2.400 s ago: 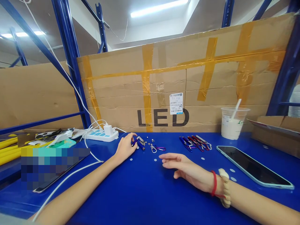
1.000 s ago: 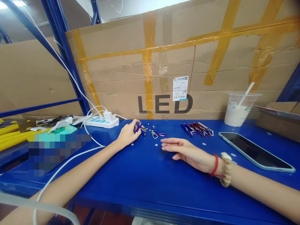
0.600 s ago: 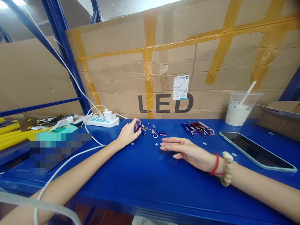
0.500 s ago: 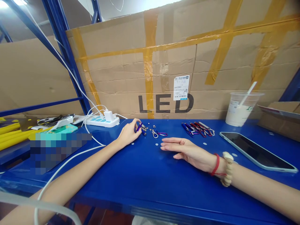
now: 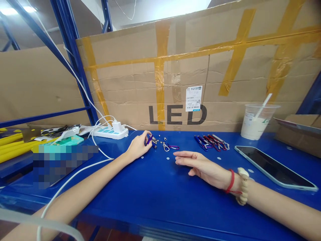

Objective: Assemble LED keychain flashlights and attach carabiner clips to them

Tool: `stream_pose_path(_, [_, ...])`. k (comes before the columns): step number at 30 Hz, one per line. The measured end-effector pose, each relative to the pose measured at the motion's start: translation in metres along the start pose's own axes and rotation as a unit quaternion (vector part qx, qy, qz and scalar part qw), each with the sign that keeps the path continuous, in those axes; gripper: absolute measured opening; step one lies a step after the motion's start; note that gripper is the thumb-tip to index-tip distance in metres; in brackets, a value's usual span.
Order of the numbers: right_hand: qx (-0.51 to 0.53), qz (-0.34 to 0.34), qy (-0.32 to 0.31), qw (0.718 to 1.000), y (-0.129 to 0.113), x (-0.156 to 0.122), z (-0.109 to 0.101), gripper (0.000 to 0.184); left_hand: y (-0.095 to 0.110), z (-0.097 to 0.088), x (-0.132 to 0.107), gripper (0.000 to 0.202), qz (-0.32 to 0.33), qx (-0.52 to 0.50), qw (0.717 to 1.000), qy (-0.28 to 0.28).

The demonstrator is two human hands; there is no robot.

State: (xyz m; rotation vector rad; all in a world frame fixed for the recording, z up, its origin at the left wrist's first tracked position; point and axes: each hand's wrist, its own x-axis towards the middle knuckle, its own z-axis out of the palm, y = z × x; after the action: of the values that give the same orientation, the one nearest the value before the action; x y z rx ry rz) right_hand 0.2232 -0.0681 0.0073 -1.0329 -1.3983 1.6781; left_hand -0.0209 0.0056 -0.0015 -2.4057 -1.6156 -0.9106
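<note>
Far from me on the blue tabletop (image 5: 140, 190), my left hand (image 5: 139, 144) pinches a slim purple metal piece (image 5: 149, 140); its exact kind is hard to make out. Small metal parts (image 5: 155, 142) lie just beyond those fingertips, partly hidden by them. A silver carabiner (image 5: 166, 147) and a purple carabiner (image 5: 174, 147) rest to their right. My right hand (image 5: 200, 165) hovers or rests sideways over the table, fingers stretched out with nothing in them. Behind it lies a row of blue, red and silver pen-shaped tubes (image 5: 210, 140) with carabiners attached.
On the right are a phone (image 5: 273, 167), a plastic cup with a straw (image 5: 255, 124) and an open cardboard box (image 5: 298, 134). A white power strip (image 5: 110, 132) stands at the left, its cable (image 5: 82, 167) crossing my left forearm. A large carton (image 5: 125, 90) backs the table.
The view has tilted slightly upward, so everything sits a little lower. My right hand has shifted slightly right, still with fingers extended. My left hand keeps its hold on the purple piece.
</note>
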Motion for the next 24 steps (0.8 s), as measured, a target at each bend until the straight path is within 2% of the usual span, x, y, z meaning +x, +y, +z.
stream_pose_path(13, [-0.011,-0.004,0.000,1.000,0.000,0.000,0.001,0.030,0.001,-0.003,-0.001,0.029,-0.016,0.011,1.000,0.007])
stream_pose_path(24, [-0.022,0.003,-0.001,1.000,-0.001,0.001,0.002,0.033,-0.008,0.002,0.002,0.034,0.023,0.006,0.999,0.040])
